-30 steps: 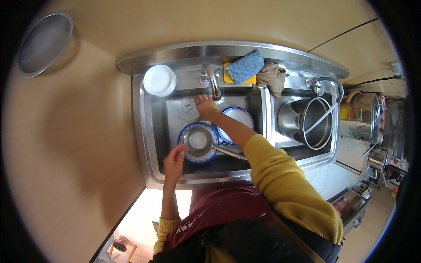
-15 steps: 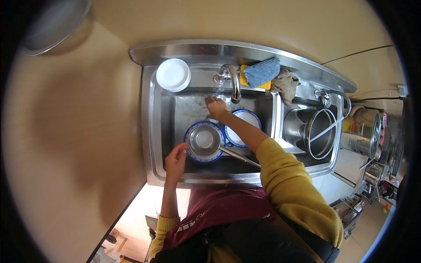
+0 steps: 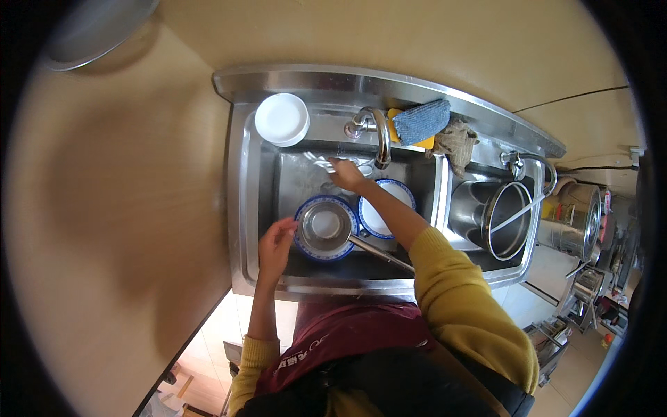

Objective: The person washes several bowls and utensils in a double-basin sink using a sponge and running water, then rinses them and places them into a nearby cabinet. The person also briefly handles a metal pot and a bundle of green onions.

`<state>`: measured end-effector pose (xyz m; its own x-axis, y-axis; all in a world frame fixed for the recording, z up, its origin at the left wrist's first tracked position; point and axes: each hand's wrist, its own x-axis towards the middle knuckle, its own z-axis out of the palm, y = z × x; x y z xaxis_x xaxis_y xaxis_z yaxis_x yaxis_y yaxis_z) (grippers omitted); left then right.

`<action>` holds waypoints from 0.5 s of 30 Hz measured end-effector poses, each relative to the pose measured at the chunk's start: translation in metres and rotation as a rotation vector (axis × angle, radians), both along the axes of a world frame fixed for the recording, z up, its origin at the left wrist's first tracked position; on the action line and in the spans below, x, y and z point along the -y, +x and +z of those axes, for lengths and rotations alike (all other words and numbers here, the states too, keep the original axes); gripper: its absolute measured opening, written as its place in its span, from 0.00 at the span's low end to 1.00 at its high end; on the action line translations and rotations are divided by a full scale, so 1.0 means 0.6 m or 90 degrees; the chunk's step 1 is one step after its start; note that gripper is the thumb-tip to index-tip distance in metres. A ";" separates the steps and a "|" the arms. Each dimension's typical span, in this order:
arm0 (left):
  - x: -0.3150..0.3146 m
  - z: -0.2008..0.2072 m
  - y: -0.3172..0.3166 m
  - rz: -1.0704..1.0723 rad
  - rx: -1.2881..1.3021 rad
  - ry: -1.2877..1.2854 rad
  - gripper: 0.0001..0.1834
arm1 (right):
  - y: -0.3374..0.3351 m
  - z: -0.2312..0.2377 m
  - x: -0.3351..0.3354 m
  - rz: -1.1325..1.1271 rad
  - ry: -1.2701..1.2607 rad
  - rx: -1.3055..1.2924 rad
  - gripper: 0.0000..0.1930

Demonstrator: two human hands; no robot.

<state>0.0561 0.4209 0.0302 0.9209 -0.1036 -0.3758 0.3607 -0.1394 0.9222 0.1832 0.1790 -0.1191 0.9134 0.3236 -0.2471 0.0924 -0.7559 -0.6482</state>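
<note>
Your right hand (image 3: 346,174), upper centre, pinches metal utensils (image 3: 318,162) | likely light, stiff, slippery: hold mid-shaft | your left hand (image 3: 276,243), left of centre, loosely spread

Sink (image 3: 240,222): stainless-looking metal, smooth, with a dull sheen along the rim.
Left tap (image 3: 383,142): chrome-bright metal, glossy.
Slender pieces (image 3: 318,162) in my right hand (image 3: 345,174): shiny, metal by their glint – too blurred for me to say more.
Pan (image 3: 326,226) near my left hand (image 3: 276,240): smooth metal, softly shining.
Right-hand plate (image 3: 386,212): smooth, ceramic-looking.
White bowls (image 3: 281,118), far left: smooth; plastic or ceramic, I cannot tell.
Blue cloth (image 3: 422,121): ribbed, matt.
Brown rag (image 3: 455,144): crumpled cloth, rough, matt.
Pot (image 3: 470,208), right basin: smooth metal, shiny rim.
My right sleeve (image 3: 451,278): knitted, matt – slightly fuzzy.
My apron (image 3: 361,330): cloth, matt.
</note>
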 end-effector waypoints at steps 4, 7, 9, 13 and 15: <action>0.074 -0.021 0.070 0.072 0.055 -0.105 0.32 | -0.010 0.108 0.000 -0.001 0.280 0.062 0.15; 0.123 -0.045 0.112 0.089 0.066 -0.196 0.37 | -0.022 0.177 -0.024 -0.049 0.494 -0.191 0.15; 0.127 -0.054 0.123 0.003 -0.070 -0.275 0.37 | -0.029 0.209 -0.038 -0.119 0.624 -0.315 0.15; 0.123 -0.062 0.113 -0.064 -0.239 -0.382 0.28 | -0.039 0.236 -0.024 -0.086 0.414 -0.227 0.21; 0.129 -0.063 0.104 -0.130 -0.251 -0.407 0.21 | -0.042 0.227 0.008 -0.048 0.315 -0.075 0.31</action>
<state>0.1187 0.3434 -0.0077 0.6708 -0.5633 -0.4824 0.7034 0.2769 0.6547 0.1582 0.1744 0.0173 0.9138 0.3622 -0.1839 -0.0457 -0.3581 -0.9325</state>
